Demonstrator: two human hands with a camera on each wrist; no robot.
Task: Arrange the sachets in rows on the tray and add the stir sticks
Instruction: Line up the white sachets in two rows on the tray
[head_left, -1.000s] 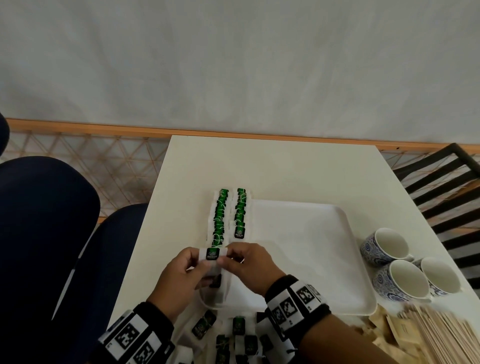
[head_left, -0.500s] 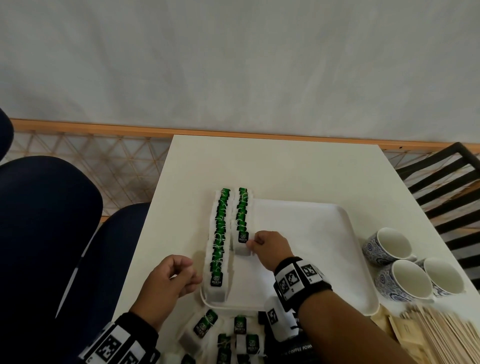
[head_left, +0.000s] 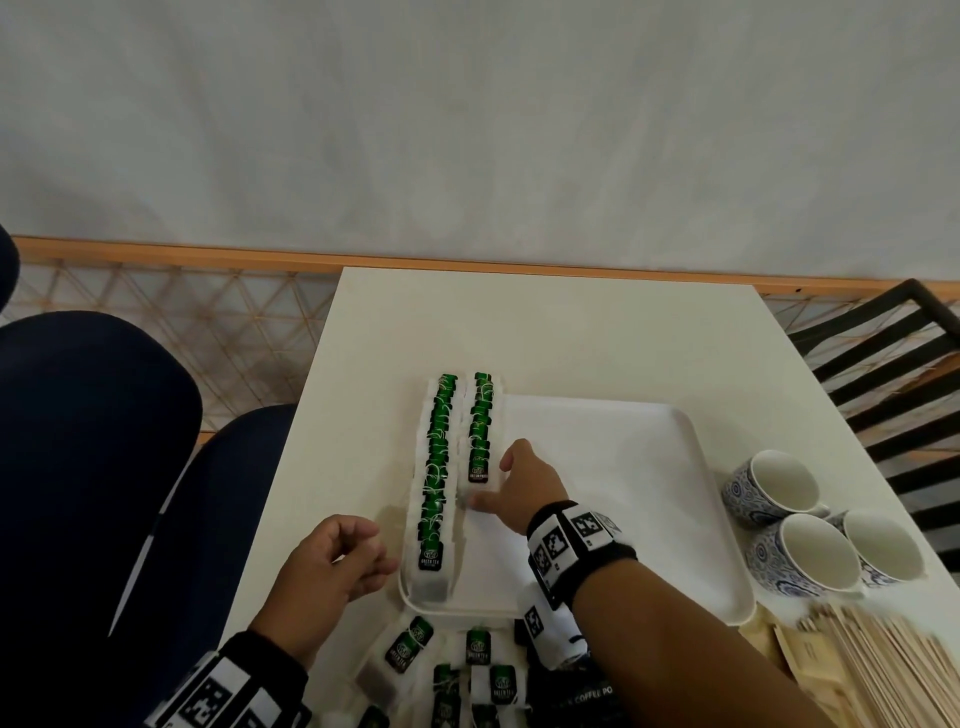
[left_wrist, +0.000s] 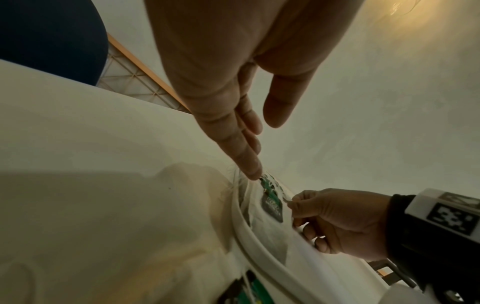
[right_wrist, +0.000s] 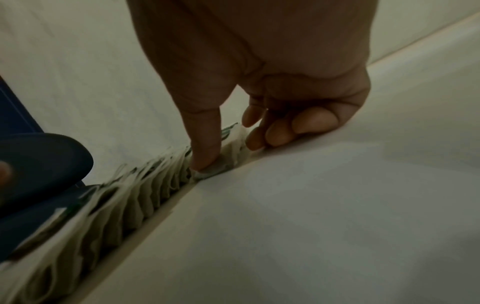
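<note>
Sachets in the short second row (head_left: 480, 431) run lengthwise along the tray's (head_left: 623, 519) left side, its nearest sachet (head_left: 478, 470) pressed between the right hand's (head_left: 530, 483) thumb and curled fingers, while the left hand (head_left: 332, 564), loosely curled and empty, hovers beside the tray's near-left corner.

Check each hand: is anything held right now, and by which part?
Left hand holds nothing, fingers loosely curled beside the tray. Right hand pinches the nearest sachet of the second row at its near end, thumb on top.
</note>
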